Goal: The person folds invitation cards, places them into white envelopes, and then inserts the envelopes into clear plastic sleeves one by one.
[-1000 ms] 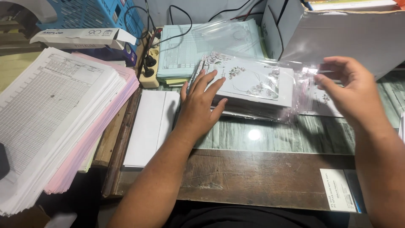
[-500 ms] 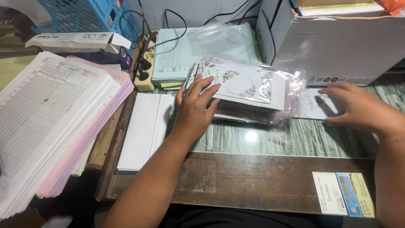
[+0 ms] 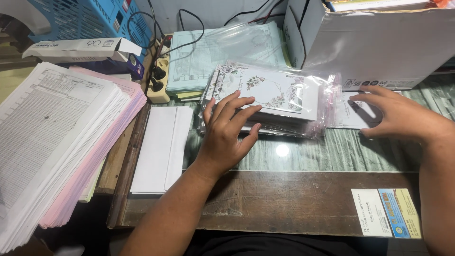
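Head view, single moment. Left hand lies palm down, fingers spread and not clenched, on the near left corner of a stack of floral printed cards in a clear plastic bag; it presses but grasps nothing. The stack sits mid-desk on the glass top, slightly skewed, bag mouth loose at its right end. Right hand is flat and released as well, fingertips on a loose pale card lying just right of the bag, touching or slightly under its plastic edge; I cannot tell which. Judged step: steadying the bagged stack with one hand while the other attends to the single card. Lifting that card would call for a fingertip under its edge, since it lies flat on glass, with the stack held against sliding. Packages and labels: large white cardboard box far right, a strip of small dark print along its lower edge; long white carton far left, resting in front of a blue plastic basket; plain white envelope left of the stack; green ruled sheets behind it, beside a cream power strip; tall pile of white and pink printed forms at left; rectangular sticker, white, blue and yellow, on the near right desk edge.
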